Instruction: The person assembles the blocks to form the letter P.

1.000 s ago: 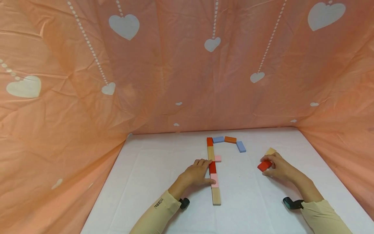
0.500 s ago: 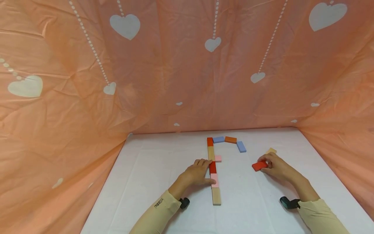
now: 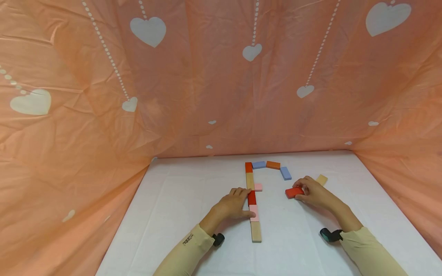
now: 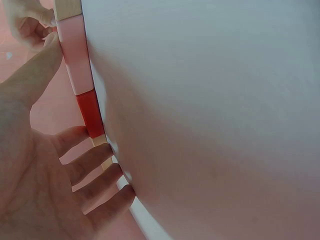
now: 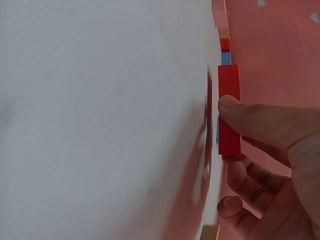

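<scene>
My right hand (image 3: 315, 191) pinches a red wooden block (image 3: 292, 192) between thumb and fingers, right of a straight line of blocks. In the right wrist view, a shadow lies on the cloth beside that held block (image 5: 230, 132). My left hand (image 3: 228, 205) rests along the line's left side, fingers extended. Its index fingertip meets a red block (image 3: 252, 198) and its thumb touches a pink block (image 3: 253, 211). Below these lies a plain wood block (image 3: 256, 232); above are another plain wood block (image 3: 249, 180) and a red one (image 3: 248, 167).
A short pink block (image 3: 258, 187) juts from the line's right side. From its top end curve a blue block (image 3: 259, 165), an orange block (image 3: 273, 165) and another blue block (image 3: 286, 173). A loose plain block (image 3: 322, 179) lies behind my right hand on the white-covered table (image 3: 179, 184).
My right hand has carried the red block leftward, turning it flatter and uncovering more of the loose plain block. The left hand has stayed in place.
</scene>
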The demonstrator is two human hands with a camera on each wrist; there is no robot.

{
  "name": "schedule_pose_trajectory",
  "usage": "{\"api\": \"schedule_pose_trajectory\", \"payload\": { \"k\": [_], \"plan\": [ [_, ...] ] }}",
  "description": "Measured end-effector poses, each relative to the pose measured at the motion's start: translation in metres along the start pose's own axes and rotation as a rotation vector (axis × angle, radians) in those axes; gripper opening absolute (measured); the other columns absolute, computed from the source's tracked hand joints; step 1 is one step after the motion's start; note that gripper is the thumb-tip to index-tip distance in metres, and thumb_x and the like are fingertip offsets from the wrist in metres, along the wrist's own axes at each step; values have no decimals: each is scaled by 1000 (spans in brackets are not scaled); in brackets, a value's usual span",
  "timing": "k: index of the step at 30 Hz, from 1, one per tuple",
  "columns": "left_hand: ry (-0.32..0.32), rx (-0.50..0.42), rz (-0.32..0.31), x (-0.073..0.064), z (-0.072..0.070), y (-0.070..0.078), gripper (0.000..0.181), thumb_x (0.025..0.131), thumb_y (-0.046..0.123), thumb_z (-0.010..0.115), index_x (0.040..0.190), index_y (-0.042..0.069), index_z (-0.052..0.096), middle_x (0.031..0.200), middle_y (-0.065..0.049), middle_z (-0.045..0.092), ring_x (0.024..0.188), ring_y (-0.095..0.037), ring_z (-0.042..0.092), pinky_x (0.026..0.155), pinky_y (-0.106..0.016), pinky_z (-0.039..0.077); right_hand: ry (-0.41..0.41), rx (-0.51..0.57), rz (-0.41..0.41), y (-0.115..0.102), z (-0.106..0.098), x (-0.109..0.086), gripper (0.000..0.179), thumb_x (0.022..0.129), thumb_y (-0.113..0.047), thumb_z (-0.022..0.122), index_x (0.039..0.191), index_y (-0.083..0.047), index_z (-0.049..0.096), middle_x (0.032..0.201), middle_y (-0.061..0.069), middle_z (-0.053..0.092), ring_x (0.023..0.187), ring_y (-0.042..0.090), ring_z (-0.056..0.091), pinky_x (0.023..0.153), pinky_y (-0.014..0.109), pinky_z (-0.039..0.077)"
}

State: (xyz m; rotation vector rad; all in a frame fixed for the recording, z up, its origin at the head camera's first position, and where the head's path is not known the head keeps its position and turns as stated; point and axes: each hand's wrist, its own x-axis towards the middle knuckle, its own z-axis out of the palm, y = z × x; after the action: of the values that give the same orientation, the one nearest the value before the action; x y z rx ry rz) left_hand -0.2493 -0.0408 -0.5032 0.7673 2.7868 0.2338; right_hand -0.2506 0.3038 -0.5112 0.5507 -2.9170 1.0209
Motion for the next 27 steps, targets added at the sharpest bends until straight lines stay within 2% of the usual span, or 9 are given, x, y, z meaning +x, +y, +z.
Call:
{"api": "schedule_pose_trajectory", "payload": {
  "k": [10, 17, 27],
  "plan": [
    [-10, 22, 1, 1, 0, 0, 96, 93, 64, 74, 167, 16, 36, 163, -10, 46, 148, -30, 45, 117, -46, 48, -27, -50, -23, -15, 11, 20, 27, 92, -17, 86, 114, -9, 72, 104, 6, 57, 87, 19, 52, 69, 28, 42],
    [-9, 35, 14, 3, 0, -1, 95, 94, 65, 73, 167, 15, 37, 163, -10, 46, 147, -30, 45, 117, -45, 48, -28, -48, 0, -24, 21, 30, 28, 93, -18, 85, 115, -7, 72, 105, 7, 59, 93, 23, 56, 74, 31, 47],
    [-2, 33, 9, 4, 2, -3, 97, 92, 66, 75, 166, 16, 38, 162, -9, 48, 146, -29, 46, 117, -44, 49, -35, -82, 15, -34, 31, 40, 31, 94, -22, 86, 117, -9, 71, 105, 8, 61, 91, 23, 57, 79, 37, 53]
  ]
}}
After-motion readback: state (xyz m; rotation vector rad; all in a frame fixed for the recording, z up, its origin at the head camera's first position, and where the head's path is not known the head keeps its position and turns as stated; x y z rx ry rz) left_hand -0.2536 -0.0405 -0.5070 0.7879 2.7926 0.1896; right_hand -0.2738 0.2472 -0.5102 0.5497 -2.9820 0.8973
